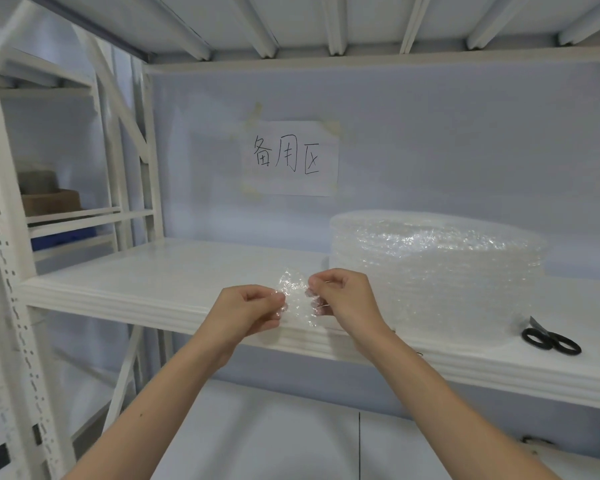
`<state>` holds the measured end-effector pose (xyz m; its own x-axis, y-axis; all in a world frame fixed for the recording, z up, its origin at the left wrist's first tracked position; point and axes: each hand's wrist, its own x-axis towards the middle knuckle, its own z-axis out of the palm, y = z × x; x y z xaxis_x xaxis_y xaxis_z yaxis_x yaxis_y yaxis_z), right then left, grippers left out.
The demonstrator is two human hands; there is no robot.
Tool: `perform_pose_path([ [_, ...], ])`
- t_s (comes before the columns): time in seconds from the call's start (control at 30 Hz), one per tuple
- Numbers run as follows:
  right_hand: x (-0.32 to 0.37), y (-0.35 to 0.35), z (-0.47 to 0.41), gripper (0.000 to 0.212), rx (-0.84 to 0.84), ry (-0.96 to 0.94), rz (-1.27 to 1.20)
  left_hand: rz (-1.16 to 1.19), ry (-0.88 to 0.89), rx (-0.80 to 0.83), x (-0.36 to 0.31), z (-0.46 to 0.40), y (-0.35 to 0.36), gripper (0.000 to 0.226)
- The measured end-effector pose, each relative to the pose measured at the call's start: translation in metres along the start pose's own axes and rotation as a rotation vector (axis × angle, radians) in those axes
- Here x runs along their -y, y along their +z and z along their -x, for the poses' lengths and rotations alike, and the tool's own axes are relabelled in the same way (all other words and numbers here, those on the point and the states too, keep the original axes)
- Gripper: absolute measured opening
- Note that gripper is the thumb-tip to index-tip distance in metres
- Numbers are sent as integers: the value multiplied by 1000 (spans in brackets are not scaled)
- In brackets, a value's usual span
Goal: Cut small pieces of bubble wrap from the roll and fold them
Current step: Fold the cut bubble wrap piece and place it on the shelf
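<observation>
- the left hand (248, 308) pinches the left edge of a small piece of bubble wrap (297, 296) between thumb and curled fingers, held in the air just in front of the shelf's front edge.
- the right hand (343, 296) pinches the right edge of the same piece, its fingers curled round the film; the two hands are close together with the piece stretched between them.
- the small piece is clear and crinkled, its bubbles catching white glints; it stands roughly upright, its top rising a little above the knuckles and its lower part hanging below the fingers. whether it is folded over cannot be told.
- just to the right, behind the right hand, the bubble wrap roll (437, 268) lies on its flat end on the white shelf (174, 271), a wide, low drum of translucent layers with a shiny, pebbled side.
- black-handled scissors (551, 339) lie on the shelf right of the roll, near the front edge, the blades pointing toward the roll.
- a white paper sign (291, 157) is taped to the pale wall behind the shelf, with handwritten black characters reading "备用区".
- on the neighbouring rack to the left, a brown cardboard box (51, 200) sits on a shelf, blurred.
</observation>
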<state>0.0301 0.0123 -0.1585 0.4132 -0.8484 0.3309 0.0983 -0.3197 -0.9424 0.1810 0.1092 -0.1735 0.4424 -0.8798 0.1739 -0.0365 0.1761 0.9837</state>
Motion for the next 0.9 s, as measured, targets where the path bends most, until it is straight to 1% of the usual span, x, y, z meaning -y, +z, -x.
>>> perform_pose_path([
  [0.13,-5,17,-16,9,-8,-10,56,-56,-9,-67,2,-8,-16,13],
  [0.23,-10,29,-33,11,27,-21,175,-160,16,-136,-1,-17,-30,11],
  [0.37,-23,49,-60,11,58,-25,353,-455,73,-252,-2,-38,-50,5],
  [0.47,-38,68,-77,12,55,-23,512,-677,30,-321,5,-54,-65,8],
  [0.57,-46,85,-85,15,55,-25,680,-825,-31,-395,13,-64,-78,16],
  [0.67,-48,96,-90,16,75,-106,833,-883,-23,-456,21,-70,-85,17],
  [0.73,-48,99,-90,20,94,-156,896,-897,-2,-476,24,-72,-85,17],
  [0.83,-50,98,-88,31,85,-214,898,-926,14,-499,25,-71,-83,21],
  [0.9,-47,96,-82,33,77,-241,872,-920,15,-512,25,-69,-83,27],
])
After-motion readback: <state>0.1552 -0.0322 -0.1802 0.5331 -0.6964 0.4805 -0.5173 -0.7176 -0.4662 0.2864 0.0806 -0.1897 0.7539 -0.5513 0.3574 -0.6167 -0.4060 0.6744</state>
